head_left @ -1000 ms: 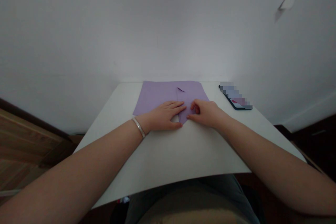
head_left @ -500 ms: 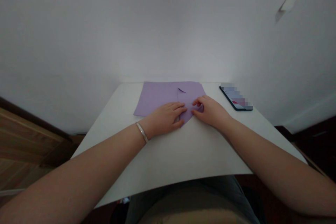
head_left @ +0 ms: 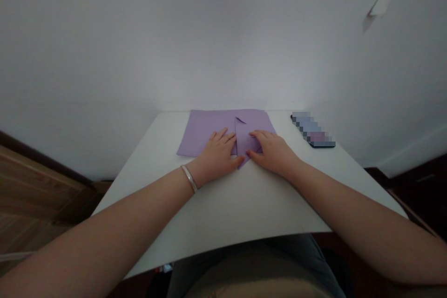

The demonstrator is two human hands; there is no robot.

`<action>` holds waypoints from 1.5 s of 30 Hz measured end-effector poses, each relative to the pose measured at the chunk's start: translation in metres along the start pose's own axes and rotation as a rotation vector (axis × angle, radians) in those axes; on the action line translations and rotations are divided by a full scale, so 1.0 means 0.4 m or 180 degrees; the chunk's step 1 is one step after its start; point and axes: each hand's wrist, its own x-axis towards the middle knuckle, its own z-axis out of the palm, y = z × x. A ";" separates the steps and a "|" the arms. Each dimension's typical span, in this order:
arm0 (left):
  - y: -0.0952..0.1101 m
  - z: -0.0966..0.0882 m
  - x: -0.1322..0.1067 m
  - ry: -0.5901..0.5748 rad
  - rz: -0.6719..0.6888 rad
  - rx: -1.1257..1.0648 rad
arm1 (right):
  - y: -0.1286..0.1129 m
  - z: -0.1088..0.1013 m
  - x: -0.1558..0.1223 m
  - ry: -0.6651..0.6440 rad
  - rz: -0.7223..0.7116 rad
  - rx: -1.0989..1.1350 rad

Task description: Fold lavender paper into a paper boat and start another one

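Fingers (head_left: 221, 134) of left hand (head_left: 216, 156) and right hand (head_left: 275, 152) on folded purple paper (head_left: 243, 139).

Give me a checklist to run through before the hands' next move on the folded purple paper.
1. Left hand touching the folded paper: ok, at its near end.
2. Right hand on the folded paper: ok.
3. Folded paper wholly over the purple sheet: not ok, near tip juts past it.
4. Paper beneath the right hand flat: cannot tell, covered.
5. Phone apart from both hands: ok, off to the right.
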 end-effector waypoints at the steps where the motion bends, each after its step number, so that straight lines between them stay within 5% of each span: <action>1: -0.001 -0.001 0.003 0.0008 -0.0016 -0.0116 | 0.000 0.001 0.000 0.0021 -0.0017 0.0038; 6: -0.002 -0.007 0.012 0.0342 0.0032 -0.1018 | 0.018 0.016 0.007 0.0243 0.0106 0.0592; 11: 0.014 -0.016 0.001 0.0536 0.0518 -0.1946 | 0.031 0.045 0.016 0.0503 0.0133 0.1786; 18: 0.032 -0.019 -0.009 0.0482 0.1159 -0.2137 | -0.006 0.039 0.016 0.0383 0.0060 0.3348; 35: 0.016 -0.003 0.005 0.0129 0.0323 -0.3527 | -0.006 0.018 0.011 -0.0039 -0.0170 0.3109; 45: 0.007 -0.002 0.014 0.0168 0.0476 -0.3536 | -0.012 0.012 0.004 0.0002 -0.0182 0.3222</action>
